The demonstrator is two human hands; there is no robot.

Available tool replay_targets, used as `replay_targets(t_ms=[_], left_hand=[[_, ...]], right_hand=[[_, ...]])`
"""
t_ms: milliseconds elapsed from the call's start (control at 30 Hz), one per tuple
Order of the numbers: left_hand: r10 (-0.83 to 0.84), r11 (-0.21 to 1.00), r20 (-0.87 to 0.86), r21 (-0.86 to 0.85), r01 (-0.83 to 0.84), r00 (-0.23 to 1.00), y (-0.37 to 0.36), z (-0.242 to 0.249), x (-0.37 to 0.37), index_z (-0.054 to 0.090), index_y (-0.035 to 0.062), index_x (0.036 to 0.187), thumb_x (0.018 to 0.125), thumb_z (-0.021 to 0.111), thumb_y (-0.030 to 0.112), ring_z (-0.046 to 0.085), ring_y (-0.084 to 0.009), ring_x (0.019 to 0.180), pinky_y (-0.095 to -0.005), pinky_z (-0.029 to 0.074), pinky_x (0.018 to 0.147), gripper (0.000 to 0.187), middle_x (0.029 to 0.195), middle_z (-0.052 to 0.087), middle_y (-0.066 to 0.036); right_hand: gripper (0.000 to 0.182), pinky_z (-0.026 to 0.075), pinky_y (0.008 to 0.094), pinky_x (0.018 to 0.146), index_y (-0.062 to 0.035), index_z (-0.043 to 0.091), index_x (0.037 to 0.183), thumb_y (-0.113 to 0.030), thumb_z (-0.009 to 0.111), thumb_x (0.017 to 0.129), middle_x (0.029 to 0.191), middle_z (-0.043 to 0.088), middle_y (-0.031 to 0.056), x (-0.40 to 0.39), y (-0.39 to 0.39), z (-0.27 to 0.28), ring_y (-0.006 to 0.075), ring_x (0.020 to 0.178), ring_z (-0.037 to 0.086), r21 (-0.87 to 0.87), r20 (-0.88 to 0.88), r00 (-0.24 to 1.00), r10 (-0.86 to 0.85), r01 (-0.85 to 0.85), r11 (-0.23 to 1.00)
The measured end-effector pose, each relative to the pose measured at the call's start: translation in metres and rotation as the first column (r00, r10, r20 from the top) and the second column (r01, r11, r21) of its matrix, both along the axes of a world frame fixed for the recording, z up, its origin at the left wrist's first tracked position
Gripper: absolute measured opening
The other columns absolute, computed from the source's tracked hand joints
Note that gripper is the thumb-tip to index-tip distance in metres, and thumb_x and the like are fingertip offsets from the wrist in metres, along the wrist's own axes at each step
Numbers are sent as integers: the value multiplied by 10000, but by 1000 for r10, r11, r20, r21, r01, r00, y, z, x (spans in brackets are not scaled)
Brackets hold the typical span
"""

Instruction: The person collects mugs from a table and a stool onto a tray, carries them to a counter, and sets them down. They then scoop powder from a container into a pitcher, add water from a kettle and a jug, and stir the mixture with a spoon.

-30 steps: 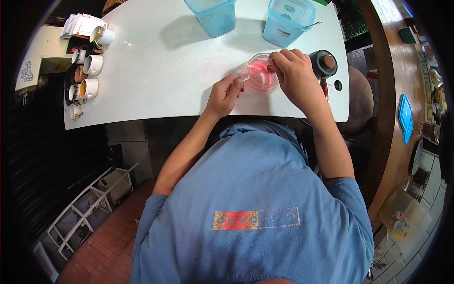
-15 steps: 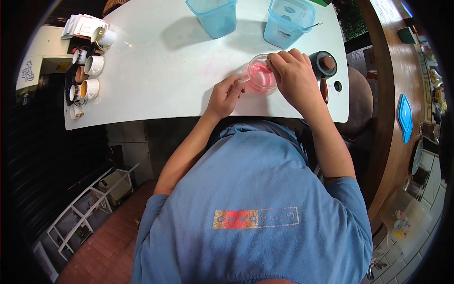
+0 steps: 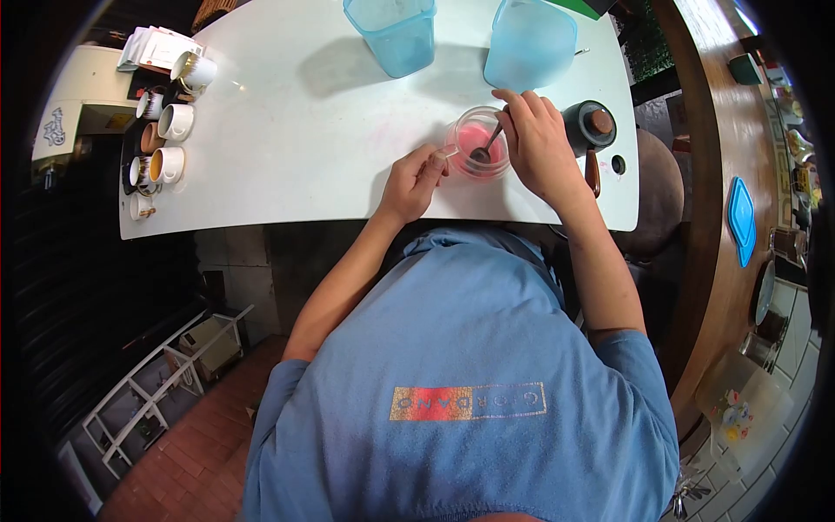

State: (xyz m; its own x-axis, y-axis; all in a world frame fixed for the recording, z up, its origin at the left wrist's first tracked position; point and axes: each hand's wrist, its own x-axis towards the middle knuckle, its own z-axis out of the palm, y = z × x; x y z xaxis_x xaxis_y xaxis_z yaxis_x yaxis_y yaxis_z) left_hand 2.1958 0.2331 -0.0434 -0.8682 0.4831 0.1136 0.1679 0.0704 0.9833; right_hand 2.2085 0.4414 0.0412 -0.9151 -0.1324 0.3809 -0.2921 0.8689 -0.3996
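Note:
A clear glass cup (image 3: 480, 143) with pink liquid stands on the white table (image 3: 304, 139). My left hand (image 3: 413, 181) pinches the cup's handle at its left side. My right hand (image 3: 539, 143) holds a metal spoon (image 3: 487, 145) whose bowl dips into the pink liquid. Just right of my right hand sits a dark kettle (image 3: 591, 126) with a brown knob on its lid.
Two blue plastic containers (image 3: 393, 30) (image 3: 531, 43) stand at the table's far edge. Several mugs (image 3: 161, 130) are lined up at the left end. A wooden counter (image 3: 722, 174) with a blue lid (image 3: 744, 217) runs along the right.
My right hand has lifted off the cup's rim, and a spoon now shows in it, dipped in the pink liquid. The left hand still holds the handle.

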Motion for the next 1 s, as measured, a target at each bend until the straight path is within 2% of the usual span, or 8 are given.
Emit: replay_targets(t_ms=[33,267,333,400,500,600,767,1000], left_hand=[[37,999,17,33,-37,999,2,2,1,541,10,815,975,459,330,503,-113,591,-250,401,551,367,691,550,-53],[3,1000,-12,-4,-4,1000,-2,-2,-2,535,13,807,976,458,328,497,-112,584,-251,400,550,365,675,540,-45],[19,1000,-8,16,-19,1000,0,-3,-2,533,18,805,976,457,334,493,-110,583,-250,399,551,368,675,539,-43],[16,1000,-11,6,-16,1000,-1,-2,-2,534,20,804,977,455,341,493,-109,584,-249,400,553,373,678,541,-43],[19,1000,-20,3,-19,1000,-1,-3,-2,534,23,803,977,452,354,492,-105,585,-248,400,555,383,679,543,-42],[23,1000,-23,6,-23,999,-1,-3,-2,534,23,803,978,451,360,490,-102,584,-246,401,557,388,679,545,-39],[17,1000,-23,5,-17,1000,-1,-4,-2,537,24,808,979,452,352,488,-99,581,-245,401,558,379,680,547,-35],[14,1000,-30,-22,-14,999,-3,-2,-1,541,21,823,990,424,346,483,-88,607,-232,401,566,384,694,535,-24]], right_hand=[[266,410,416,824,-35,530,1153,-126,524,903,969,553,144,0,1,-1,320,922,530,-14,-4,1000,-1,1,1000],[277,410,412,820,-22,534,1145,-154,538,901,944,557,149,-3,8,-1,319,891,532,-122,46,999,-19,25,992],[263,420,410,781,-23,556,1079,-191,583,879,859,568,138,-2,8,9,309,843,539,-153,73,987,-141,151,977],[256,428,302,593,-2,552,983,-204,649,859,700,557,84,-3,13,10,190,615,522,-436,-16,950,-312,274,857],[389,393,241,556,33,547,1102,-245,665,858,702,541,11,-18,24,15,76,589,459,-645,-63,890,-452,309,699],[448,410,253,587,37,558,1145,-289,663,856,703,535,11,-33,31,27,95,608,475,-510,-84,869,-487,382,770],[289,444,337,645,12,656,989,-251,613,877,688,544,78,-54,38,16,226,643,536,-381,-210,857,-470,371,847],[231,442,367,658,-5,667,921,-215,577,889,660,594,124,-60,44,26,290,641,562,-194,-264,881,-393,351,916]])
